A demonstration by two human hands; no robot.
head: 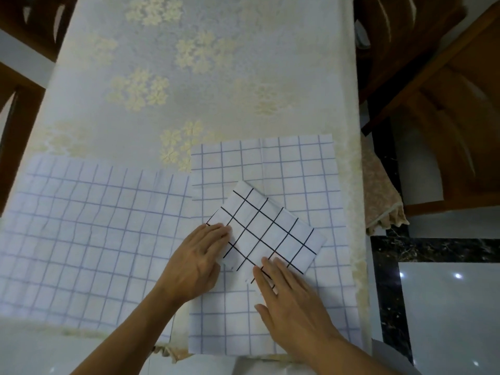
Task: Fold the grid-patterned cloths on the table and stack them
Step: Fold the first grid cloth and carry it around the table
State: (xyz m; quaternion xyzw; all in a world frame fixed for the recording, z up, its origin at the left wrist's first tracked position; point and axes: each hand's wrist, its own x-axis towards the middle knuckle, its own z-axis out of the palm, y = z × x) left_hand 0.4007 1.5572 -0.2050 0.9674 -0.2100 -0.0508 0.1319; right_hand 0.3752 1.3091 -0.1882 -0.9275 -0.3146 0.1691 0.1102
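My right hand (295,301), fingers straight and together, presses the near edge of the folded black-grid cloth (270,234) at lower centre. My left hand (194,263) lies flat on its left corner. Beneath it is a spread blue-grid cloth (297,169), and another cloth (81,226) lies at lower left. They look thin, limp and light, so I'd pinch them by the corners.

Left hand (198,262): bare.
Right hand (292,301): bare.
Forearms (127,336): uncovered, bare down to the lower frame edge.
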